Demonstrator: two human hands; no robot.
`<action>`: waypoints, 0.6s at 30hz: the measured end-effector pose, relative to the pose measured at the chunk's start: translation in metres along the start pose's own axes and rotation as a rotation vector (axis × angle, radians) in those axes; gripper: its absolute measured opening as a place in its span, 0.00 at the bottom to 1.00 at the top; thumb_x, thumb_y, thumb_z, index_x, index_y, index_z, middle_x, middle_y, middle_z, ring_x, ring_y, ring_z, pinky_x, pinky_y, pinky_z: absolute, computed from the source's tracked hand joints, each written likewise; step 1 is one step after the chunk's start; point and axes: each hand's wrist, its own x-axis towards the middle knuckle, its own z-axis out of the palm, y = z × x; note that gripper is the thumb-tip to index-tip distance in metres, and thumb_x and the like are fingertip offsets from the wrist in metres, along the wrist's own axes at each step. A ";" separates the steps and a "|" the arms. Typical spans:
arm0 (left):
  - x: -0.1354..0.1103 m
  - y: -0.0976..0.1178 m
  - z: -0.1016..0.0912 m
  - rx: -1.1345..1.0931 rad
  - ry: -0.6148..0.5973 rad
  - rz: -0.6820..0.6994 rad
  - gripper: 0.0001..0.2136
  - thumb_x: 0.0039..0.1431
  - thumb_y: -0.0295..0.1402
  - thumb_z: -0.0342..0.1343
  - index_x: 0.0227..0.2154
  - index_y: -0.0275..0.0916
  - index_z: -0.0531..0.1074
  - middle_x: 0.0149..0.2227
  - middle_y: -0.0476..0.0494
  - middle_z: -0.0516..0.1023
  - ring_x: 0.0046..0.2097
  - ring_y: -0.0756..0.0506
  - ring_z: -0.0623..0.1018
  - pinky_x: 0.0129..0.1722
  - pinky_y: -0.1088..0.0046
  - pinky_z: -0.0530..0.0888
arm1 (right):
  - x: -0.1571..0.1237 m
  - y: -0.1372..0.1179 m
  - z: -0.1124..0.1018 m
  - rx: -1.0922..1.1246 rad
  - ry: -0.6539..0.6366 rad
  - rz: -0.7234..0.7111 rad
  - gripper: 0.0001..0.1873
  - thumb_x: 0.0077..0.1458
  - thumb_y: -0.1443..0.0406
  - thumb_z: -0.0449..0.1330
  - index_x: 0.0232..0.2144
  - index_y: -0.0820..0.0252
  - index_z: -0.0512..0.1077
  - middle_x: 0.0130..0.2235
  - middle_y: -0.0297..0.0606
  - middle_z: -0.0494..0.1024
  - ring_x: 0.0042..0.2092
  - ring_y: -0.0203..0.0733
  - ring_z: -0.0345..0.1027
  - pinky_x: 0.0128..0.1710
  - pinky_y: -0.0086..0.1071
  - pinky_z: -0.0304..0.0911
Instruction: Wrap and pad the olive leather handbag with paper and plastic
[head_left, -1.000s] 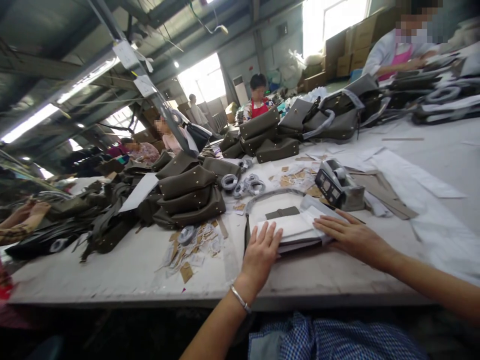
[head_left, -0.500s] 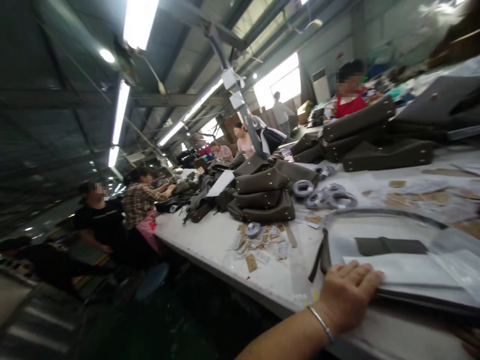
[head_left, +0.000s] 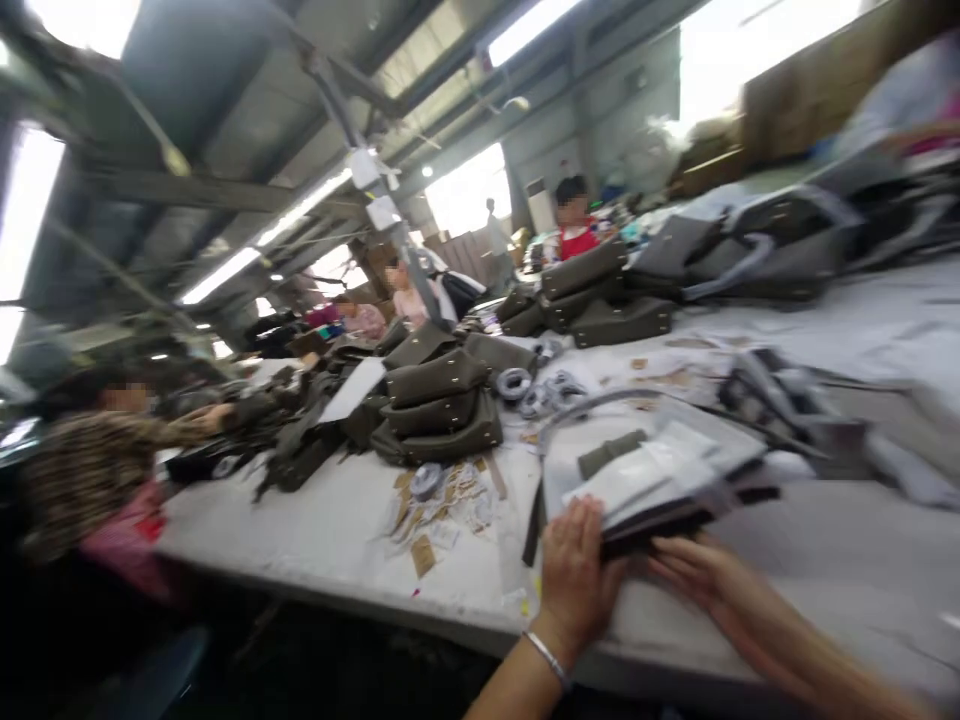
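Lower centre of frame: left hand (head_left: 574,575), bracelet at the wrist, fingers laid flat and unclenched on the near left corner of a flat dark bag panel (head_left: 645,480) topped with white sheets, which lies at the near edge of the table (head_left: 322,520). Lower right: right hand (head_left: 694,568), blurred, fingers extended under the panel's near edge, touching it; whether they grip it cannot be told. Left of the panel: scattered tan paper scraps (head_left: 435,505) and a tape roll (head_left: 426,480). Right of it: a blurred grey device (head_left: 780,405). Centre: a stack of olive bag pieces (head_left: 439,400), grey rings (head_left: 544,390) just beside. Far left: a seated person (head_left: 90,470) reaching onto the table. Upper centre: a person in red (head_left: 574,225) behind further stacked pieces.
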 end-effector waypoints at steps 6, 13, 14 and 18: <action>0.001 -0.020 0.016 0.072 0.143 0.053 0.35 0.63 0.28 0.54 0.69 0.39 0.44 0.62 0.33 0.68 0.62 0.37 0.69 0.57 0.55 0.72 | -0.007 -0.023 0.017 0.009 -0.076 -0.107 0.25 0.43 0.65 0.63 0.47 0.56 0.73 0.49 0.37 0.80 0.55 0.48 0.70 0.57 0.43 0.66; -0.001 -0.029 0.021 0.169 0.252 0.086 0.33 0.65 0.31 0.53 0.69 0.43 0.45 0.58 0.39 0.74 0.53 0.40 0.78 0.48 0.64 0.77 | -0.013 -0.068 -0.095 -0.926 -0.120 -0.388 0.17 0.62 0.55 0.55 0.32 0.57 0.79 0.31 0.37 0.81 0.34 0.44 0.76 0.40 0.37 0.70; 0.000 -0.028 0.022 0.169 0.255 0.086 0.33 0.65 0.31 0.53 0.69 0.43 0.45 0.58 0.39 0.74 0.53 0.40 0.79 0.48 0.64 0.78 | -0.013 -0.084 -0.121 -1.039 0.001 -0.448 0.19 0.63 0.54 0.54 0.32 0.57 0.79 0.31 0.37 0.81 0.34 0.44 0.76 0.39 0.36 0.70; 0.003 -0.028 0.027 0.106 0.290 0.088 0.32 0.65 0.30 0.54 0.68 0.46 0.48 0.58 0.43 0.75 0.52 0.41 0.79 0.50 0.64 0.77 | -0.007 -0.142 -0.228 -1.442 0.578 -0.557 0.16 0.63 0.57 0.53 0.45 0.54 0.78 0.47 0.38 0.81 0.49 0.47 0.74 0.52 0.37 0.67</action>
